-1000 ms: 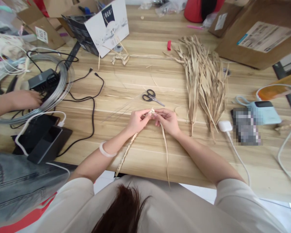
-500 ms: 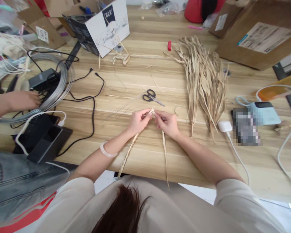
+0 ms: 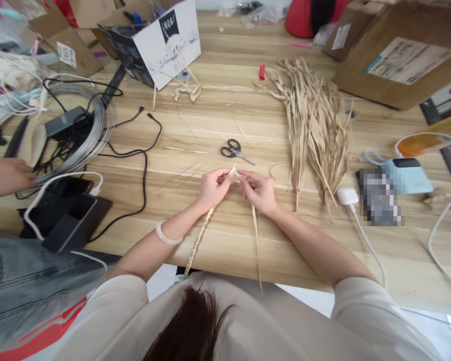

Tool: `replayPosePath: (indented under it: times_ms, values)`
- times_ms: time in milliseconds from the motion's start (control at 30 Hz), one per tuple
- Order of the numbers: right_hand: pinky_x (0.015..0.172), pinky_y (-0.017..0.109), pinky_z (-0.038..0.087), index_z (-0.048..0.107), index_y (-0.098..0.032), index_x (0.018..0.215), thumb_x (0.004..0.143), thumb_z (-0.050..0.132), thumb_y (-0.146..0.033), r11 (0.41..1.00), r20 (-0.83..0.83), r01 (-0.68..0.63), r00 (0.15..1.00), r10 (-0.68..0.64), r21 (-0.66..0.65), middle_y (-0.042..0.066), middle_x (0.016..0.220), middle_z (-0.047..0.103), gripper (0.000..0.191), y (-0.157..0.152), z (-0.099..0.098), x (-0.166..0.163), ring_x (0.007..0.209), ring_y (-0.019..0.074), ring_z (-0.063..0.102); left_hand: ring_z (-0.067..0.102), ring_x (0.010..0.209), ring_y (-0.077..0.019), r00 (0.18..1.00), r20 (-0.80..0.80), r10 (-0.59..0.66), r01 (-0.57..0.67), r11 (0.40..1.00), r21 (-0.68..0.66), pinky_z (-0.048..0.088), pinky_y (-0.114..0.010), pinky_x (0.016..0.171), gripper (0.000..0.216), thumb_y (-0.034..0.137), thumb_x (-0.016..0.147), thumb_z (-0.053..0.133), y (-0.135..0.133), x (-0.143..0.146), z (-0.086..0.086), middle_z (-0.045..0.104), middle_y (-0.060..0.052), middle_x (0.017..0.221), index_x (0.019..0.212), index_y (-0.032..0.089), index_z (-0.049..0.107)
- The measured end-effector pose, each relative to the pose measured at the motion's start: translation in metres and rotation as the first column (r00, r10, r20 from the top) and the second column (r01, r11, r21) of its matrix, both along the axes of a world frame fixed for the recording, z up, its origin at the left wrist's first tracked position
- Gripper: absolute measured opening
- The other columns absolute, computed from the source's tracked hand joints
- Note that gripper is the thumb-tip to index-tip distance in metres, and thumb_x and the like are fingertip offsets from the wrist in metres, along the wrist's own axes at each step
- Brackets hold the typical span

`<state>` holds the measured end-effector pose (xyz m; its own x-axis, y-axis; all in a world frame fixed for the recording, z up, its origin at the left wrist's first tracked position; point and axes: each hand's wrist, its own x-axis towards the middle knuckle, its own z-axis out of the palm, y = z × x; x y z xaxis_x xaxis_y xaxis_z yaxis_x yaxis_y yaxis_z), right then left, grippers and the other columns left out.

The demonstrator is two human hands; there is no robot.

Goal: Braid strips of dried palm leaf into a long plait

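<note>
My left hand [image 3: 215,188] pinches the upper end of a pale braided straw cord [image 3: 200,240], which hangs from under my palm past the table's front edge. Close beside it, my right hand [image 3: 258,191] is closed on a flat straw strip [image 3: 255,240] whose tail drops toward my lap. Between the fingertips of both hands a short bit of straw sticks up, where the strip meets the braid. Black-handled scissors [image 3: 236,150] lie just beyond my hands, blades pointing right.
Two bundles of dried leaves [image 3: 311,125] lie right of centre. A wire coil [image 3: 97,125] and black cables [image 3: 146,170] spread at left, near another person's hand [image 3: 9,178]. A white box [image 3: 169,45] and a cardboard box [image 3: 394,55] stand at the back.
The other person's hand has drawn back left from the wire coil. My two hands stay almost in place, with slight finger movement at the straw.
</note>
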<state>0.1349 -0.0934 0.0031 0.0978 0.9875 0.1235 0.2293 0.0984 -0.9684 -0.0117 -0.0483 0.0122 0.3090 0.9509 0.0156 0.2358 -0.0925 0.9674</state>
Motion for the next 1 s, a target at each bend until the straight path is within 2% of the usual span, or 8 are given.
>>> replayPosePath:
  times_ms: [167, 367, 567, 667, 733, 800, 900, 1000]
  values:
    - [0.035, 0.022, 0.041, 0.065, -0.016, 0.102, 0.083, 0.056, -0.045, 0.999, -0.086, 0.002, 0.996, -0.006, -0.046, -0.002, 0.051, 0.058, 0.036, 0.0001, 0.0012, -0.0017, 0.035, 0.0101, 0.053, 0.052, 0.045, -0.007, 1.0, 0.031, 0.007, -0.006, 0.999, -0.042, 0.037, -0.018, 0.039, 0.031, 0.041, 0.08, 0.061, 0.0008, -0.001, 0.0007, 0.063, -0.001, 0.061, 0.093, 0.014, 0.068]
    - [0.036, 0.022, 0.043, 0.064, -0.017, 0.101, 0.082, 0.057, -0.047, 0.997, -0.155, -0.02, 0.988, 0.008, -0.073, -0.002, 0.053, 0.058, 0.037, 0.0023, -0.0019, -0.0002, 0.036, 0.01, 0.053, 0.04, 0.033, -0.0014, 0.984, 0.174, -0.039, 0.082, 0.965, -0.249, 0.03, -0.016, 0.03, 0.03, 0.04, 0.076, 0.066, 0.0045, -0.0004, 0.0061, 0.055, 0.004, 0.058, 0.088, 0.012, 0.063]
    - [0.038, 0.022, 0.039, 0.066, -0.017, 0.095, 0.085, 0.054, -0.041, 1.0, -0.007, 0.0, 1.0, 0.0, 0.026, -0.004, 0.047, 0.053, 0.028, 0.0019, -0.0051, 0.0008, 0.035, 0.0094, 0.049, 0.041, 0.03, -0.0019, 0.975, 0.205, -0.09, 0.16, 0.92, -0.357, 0.03, -0.016, 0.027, 0.03, 0.043, 0.078, 0.063, 0.0084, -0.0004, 0.0094, 0.054, 0.005, 0.056, 0.081, 0.014, 0.055]
    - [0.046, 0.024, 0.046, 0.066, -0.018, 0.098, 0.085, 0.055, -0.038, 0.997, 0.076, 0.003, 0.997, -0.009, 0.073, 0.001, 0.063, 0.066, 0.026, 0.0009, -0.0066, 0.0003, 0.045, 0.0104, 0.055, 0.043, 0.03, -0.0024, 0.969, 0.219, -0.114, 0.189, 0.912, -0.364, 0.031, -0.016, 0.028, 0.03, 0.043, 0.08, 0.062, 0.0086, -0.0005, 0.008, 0.054, 0.005, 0.056, 0.076, 0.014, 0.052]
    - [0.057, 0.027, 0.052, 0.066, -0.018, 0.099, 0.084, 0.057, -0.035, 0.989, 0.175, 0.012, 0.984, -0.038, 0.15, 0.006, 0.081, 0.072, 0.024, 0.0007, -0.0071, 0.0005, 0.06, 0.0133, 0.063, 0.044, 0.031, -0.0025, 0.967, 0.222, -0.127, 0.201, 0.914, -0.353, 0.033, -0.016, 0.029, 0.03, 0.041, 0.08, 0.062, 0.0077, -0.0001, 0.0072, 0.054, 0.005, 0.055, 0.073, 0.014, 0.052]
    - [0.07, 0.03, 0.054, 0.068, -0.019, 0.098, 0.085, 0.057, -0.031, 0.971, 0.278, 0.001, 0.958, -0.069, 0.24, 0.007, 0.091, 0.073, 0.02, 0.0006, -0.0072, 0.001, 0.076, 0.0168, 0.067, 0.044, 0.032, -0.0029, 0.965, 0.226, -0.135, 0.208, 0.916, -0.342, 0.034, -0.016, 0.029, 0.029, 0.039, 0.081, 0.062, 0.0062, 0.0005, 0.007, 0.053, 0.005, 0.055, 0.072, 0.013, 0.051]
    - [0.078, 0.032, 0.054, 0.069, -0.021, 0.094, 0.087, 0.053, -0.026, 0.949, 0.351, -0.033, 0.933, -0.083, 0.313, 0.007, 0.091, 0.073, 0.018, 0.0004, -0.0072, 0.0018, 0.085, 0.0184, 0.068, 0.042, 0.032, -0.0029, 0.963, 0.239, -0.124, 0.202, 0.92, -0.337, 0.033, -0.017, 0.029, 0.027, 0.038, 0.08, 0.062, 0.0039, 0.0014, 0.0078, 0.052, 0.006, 0.054, 0.074, 0.013, 0.052]
    - [0.073, 0.031, 0.054, 0.069, -0.02, 0.09, 0.088, 0.052, -0.027, 0.948, 0.353, -0.001, 0.928, -0.117, 0.317, 0.007, 0.086, 0.073, 0.018, -0.0004, -0.0073, 0.0023, 0.079, 0.0178, 0.068, 0.04, 0.032, -0.0023, 0.964, 0.239, -0.114, 0.191, 0.924, -0.331, 0.031, -0.016, 0.029, 0.027, 0.037, 0.077, 0.066, 0.0022, 0.0021, 0.0082, 0.051, 0.006, 0.052, 0.074, 0.013, 0.054]
